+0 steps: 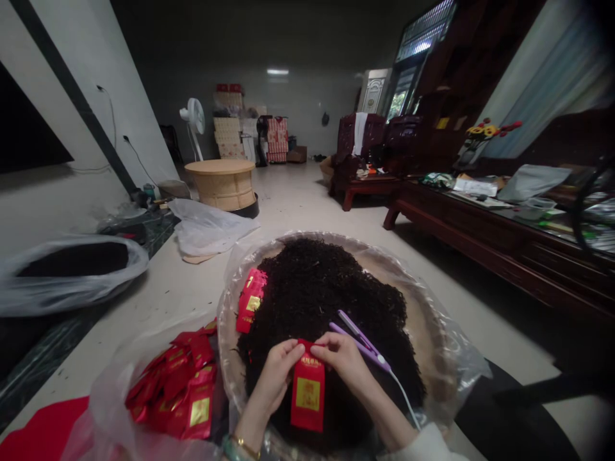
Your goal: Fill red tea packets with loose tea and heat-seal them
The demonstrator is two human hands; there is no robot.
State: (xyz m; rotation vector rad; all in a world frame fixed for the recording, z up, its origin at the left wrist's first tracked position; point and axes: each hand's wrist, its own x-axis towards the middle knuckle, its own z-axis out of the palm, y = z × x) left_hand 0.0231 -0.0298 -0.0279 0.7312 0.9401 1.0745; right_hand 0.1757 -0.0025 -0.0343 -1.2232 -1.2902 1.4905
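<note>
- Packet [307, 394]: red with a gold label, pinched by its top edge and hanging over the tea, roughly mid-tray
- Grip's solid: left hand [276, 374] and right hand [343, 358] are both clamped on that top edge, thumbs and fingers closed, neither one letting go
- Tea [327, 298]: big dark loose heap right under the hands, running ahead of them
- Flat iron [360, 342]: purple, lying on the tea just past the right hand, so not much room on that side; its white cord [403, 398] drops toward the lower right
- Red sachets [250, 301]: small stack on the heap's left edge, ahead of the left hand
- Tray [423, 320]: round, plastic-lined, rim curving around the heap, with a bare strip to the right
- Bag [166, 397]: clear plastic, full of red packets, just past the rim left of the left hand, so that side's tight too
- Most open room is straight ahead, above the heap
</note>
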